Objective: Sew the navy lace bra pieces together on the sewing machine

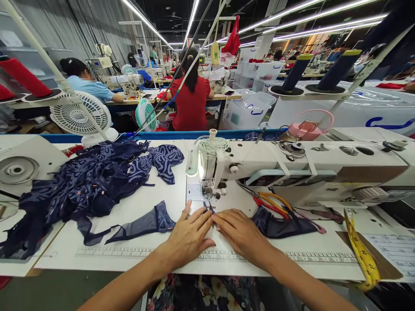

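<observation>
My left hand point(190, 232) lies palm down just in front of the needle area, thumb apart, its fingertips pressing on a navy bra piece point(160, 221). Sheer fabric and a strap trail out to its left. Beside it, my right hand point(241, 231) has its fingers together and bent at the narrow navy strip point(209, 206) between the hands. More navy mesh point(288, 224) spreads to the right of that hand. Most of the middle of the work is hidden under my fingers. The sewing machine's presser foot point(207, 192) stands right behind the strip.
A heap of navy patterned bra pieces point(94, 181) covers the table's left. Orange-handled scissors point(272, 202) lie under the machine arm point(311, 160). A yellow tape measure point(361, 255) hangs at right. A printed ruler point(292, 258) runs along the front. Co-workers sit ahead, one in a red shirt point(193, 103).
</observation>
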`<action>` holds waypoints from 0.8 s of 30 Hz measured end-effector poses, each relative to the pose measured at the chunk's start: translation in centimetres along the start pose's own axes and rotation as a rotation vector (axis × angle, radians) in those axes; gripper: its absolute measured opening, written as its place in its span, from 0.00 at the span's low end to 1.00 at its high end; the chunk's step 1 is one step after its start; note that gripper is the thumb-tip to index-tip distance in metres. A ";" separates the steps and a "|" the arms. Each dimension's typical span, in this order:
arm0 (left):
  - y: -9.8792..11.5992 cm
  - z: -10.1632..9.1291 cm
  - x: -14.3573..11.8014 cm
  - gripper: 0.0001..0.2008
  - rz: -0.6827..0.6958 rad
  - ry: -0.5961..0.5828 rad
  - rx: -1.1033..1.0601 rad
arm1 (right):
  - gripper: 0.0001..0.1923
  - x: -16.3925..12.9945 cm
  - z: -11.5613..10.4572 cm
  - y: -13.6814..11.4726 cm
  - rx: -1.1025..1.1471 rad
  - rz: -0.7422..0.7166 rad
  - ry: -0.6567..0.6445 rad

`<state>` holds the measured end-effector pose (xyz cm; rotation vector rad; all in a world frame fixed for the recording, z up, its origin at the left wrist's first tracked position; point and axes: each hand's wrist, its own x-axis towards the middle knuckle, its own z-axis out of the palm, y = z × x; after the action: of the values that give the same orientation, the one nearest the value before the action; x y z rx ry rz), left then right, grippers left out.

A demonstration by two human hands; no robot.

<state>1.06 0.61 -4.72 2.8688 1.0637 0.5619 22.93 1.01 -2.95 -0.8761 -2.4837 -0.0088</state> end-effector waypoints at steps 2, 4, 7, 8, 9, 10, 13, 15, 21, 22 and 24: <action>-0.2 0.4 -0.2 0.28 -0.003 0.024 0.020 | 0.15 0.3 0.4 0.4 0.031 0.026 0.006; -0.4 0.5 -0.4 0.28 0.007 0.043 0.050 | 0.16 0.6 0.7 0.8 0.052 0.072 -0.016; -0.6 0.2 -0.5 0.27 0.010 0.019 0.089 | 0.17 1.1 1.2 1.4 0.039 0.130 -0.079; -0.6 0.1 -0.5 0.27 0.010 0.010 0.094 | 0.17 1.3 1.4 1.5 0.023 0.135 -0.097; -0.6 0.1 -0.4 0.27 0.011 0.003 0.094 | 0.17 1.4 1.5 1.7 0.004 0.138 -0.104; -0.6 0.0 -0.4 0.27 0.009 0.001 0.092 | 0.18 1.4 1.7 1.8 -0.013 0.142 -0.102; -0.6 0.1 -0.3 0.26 0.001 0.004 0.081 | 0.20 1.5 2.1 2.1 -0.037 0.153 -0.090; -0.5 0.0 -0.4 0.26 -0.009 0.007 0.066 | 0.21 1.4 2.2 2.3 -0.050 0.151 -0.091; -0.2 -0.8 -0.7 0.16 -0.105 0.166 -0.004 | 0.19 0.8 2.2 2.7 0.003 0.176 0.150; -0.2 -0.9 -0.8 0.14 -0.127 0.224 -0.010 | 0.18 0.6 2.1 2.7 0.017 0.185 0.212; -0.2 -0.9 -1.0 0.11 -0.152 0.304 -0.018 | 0.17 0.4 2.0 2.6 0.034 0.193 0.279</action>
<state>-0.08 0.01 -4.27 2.7128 1.2920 1.0127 23.26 3.61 -4.97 -1.0224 -2.1289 -0.0217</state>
